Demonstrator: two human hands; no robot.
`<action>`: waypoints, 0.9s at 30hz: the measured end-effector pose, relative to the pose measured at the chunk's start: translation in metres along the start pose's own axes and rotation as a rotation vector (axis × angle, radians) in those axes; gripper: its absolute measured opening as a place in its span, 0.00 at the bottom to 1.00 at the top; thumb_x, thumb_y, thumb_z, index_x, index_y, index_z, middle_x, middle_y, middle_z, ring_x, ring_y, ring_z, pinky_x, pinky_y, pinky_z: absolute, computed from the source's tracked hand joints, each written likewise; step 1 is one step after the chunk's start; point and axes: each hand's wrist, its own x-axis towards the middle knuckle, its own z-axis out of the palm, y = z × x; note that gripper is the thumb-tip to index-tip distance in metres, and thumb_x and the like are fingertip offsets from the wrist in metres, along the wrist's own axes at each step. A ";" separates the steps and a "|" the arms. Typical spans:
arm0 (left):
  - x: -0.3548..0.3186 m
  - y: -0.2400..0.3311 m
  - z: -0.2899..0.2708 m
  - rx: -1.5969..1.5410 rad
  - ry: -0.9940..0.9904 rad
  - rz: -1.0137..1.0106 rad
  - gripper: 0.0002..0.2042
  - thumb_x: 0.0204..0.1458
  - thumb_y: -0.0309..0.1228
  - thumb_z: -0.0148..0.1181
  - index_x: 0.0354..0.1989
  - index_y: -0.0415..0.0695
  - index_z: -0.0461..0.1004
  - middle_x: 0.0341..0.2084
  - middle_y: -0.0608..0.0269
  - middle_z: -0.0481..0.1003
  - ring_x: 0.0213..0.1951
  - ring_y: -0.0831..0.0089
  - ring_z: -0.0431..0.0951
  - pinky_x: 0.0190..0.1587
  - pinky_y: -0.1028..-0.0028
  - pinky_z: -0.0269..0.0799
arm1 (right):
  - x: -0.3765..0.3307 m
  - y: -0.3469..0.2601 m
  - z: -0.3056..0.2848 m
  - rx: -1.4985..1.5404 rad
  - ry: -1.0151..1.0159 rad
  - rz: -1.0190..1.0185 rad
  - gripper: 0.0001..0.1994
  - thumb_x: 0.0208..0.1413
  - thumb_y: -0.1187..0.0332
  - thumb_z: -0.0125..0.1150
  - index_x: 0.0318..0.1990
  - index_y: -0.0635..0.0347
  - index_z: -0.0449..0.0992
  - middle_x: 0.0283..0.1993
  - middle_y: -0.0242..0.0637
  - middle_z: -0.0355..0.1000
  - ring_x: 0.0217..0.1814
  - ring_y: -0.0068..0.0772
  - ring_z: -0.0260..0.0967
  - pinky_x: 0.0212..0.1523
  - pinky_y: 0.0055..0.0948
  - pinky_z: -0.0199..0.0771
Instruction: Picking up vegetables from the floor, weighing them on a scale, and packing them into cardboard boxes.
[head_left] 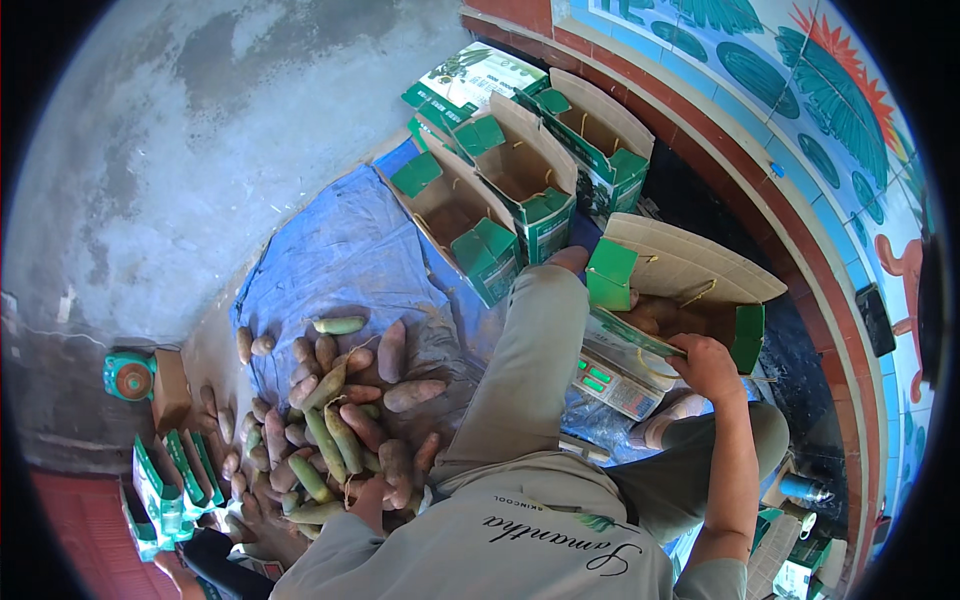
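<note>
On my right, my right hand (708,366) is closed over the near edge of an open green-and-brown cardboard carton (690,250). Brownish roots lie inside that carton. A digital scale (618,388) with lit green displays is right beside the carton's near side; whether it bears the carton I cannot tell. To my left, my left hand (368,500) reaches down to the near edge of a heap of long brown and green root vegetables (345,425). Its fingers are mostly lost among the roots, so any hold is hidden.
Several open cartons (465,215) stand in a row ahead, beside a closed carton (475,75). A blue sheet (335,250) covers part of the floor. Folded green cartons (170,485) and a small brown box (170,390) are at the left. A tiled wall (760,90) curves along the right.
</note>
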 end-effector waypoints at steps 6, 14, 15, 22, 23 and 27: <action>0.008 0.027 0.011 -0.175 -0.053 0.024 0.32 0.43 0.40 0.63 0.59 0.52 0.61 0.52 0.57 0.68 0.54 0.56 0.68 0.52 0.57 0.67 | -0.001 0.004 0.003 0.004 0.000 0.020 0.13 0.46 0.64 0.61 0.39 0.56 0.76 0.37 0.42 0.74 0.41 0.45 0.71 0.43 0.39 0.70; -0.004 0.041 0.044 -0.434 -0.101 0.025 0.31 0.43 0.39 0.63 0.59 0.51 0.62 0.51 0.57 0.68 0.52 0.57 0.68 0.51 0.58 0.68 | -0.004 0.002 0.005 0.014 0.018 0.037 0.13 0.46 0.64 0.62 0.40 0.56 0.76 0.37 0.42 0.74 0.41 0.45 0.71 0.43 0.39 0.70; -0.007 0.040 0.046 -0.460 -0.105 0.025 0.31 0.43 0.39 0.63 0.59 0.51 0.62 0.51 0.58 0.68 0.52 0.57 0.68 0.51 0.58 0.68 | -0.004 0.003 0.005 0.017 0.021 0.029 0.13 0.46 0.64 0.62 0.40 0.56 0.76 0.37 0.42 0.74 0.41 0.45 0.71 0.43 0.38 0.70; -0.011 0.050 0.032 -0.663 -0.123 0.023 0.30 0.44 0.39 0.62 0.58 0.51 0.62 0.50 0.58 0.68 0.51 0.58 0.69 0.50 0.58 0.68 | -0.002 -0.002 0.004 0.008 0.022 0.034 0.13 0.45 0.64 0.62 0.40 0.55 0.76 0.37 0.42 0.74 0.41 0.45 0.71 0.43 0.38 0.71; -0.015 0.051 0.027 -0.685 -0.126 0.022 0.30 0.44 0.39 0.62 0.58 0.51 0.62 0.50 0.58 0.68 0.51 0.58 0.69 0.50 0.59 0.69 | -0.002 0.000 0.004 0.014 0.024 0.041 0.13 0.45 0.64 0.62 0.40 0.55 0.76 0.37 0.42 0.74 0.41 0.45 0.71 0.43 0.38 0.71; -0.017 0.063 0.010 -0.774 -0.132 0.019 0.29 0.44 0.39 0.62 0.58 0.50 0.63 0.50 0.59 0.69 0.51 0.58 0.69 0.50 0.59 0.69 | -0.003 0.003 0.003 0.013 0.029 0.029 0.12 0.45 0.64 0.62 0.39 0.55 0.76 0.37 0.42 0.74 0.41 0.46 0.71 0.42 0.38 0.71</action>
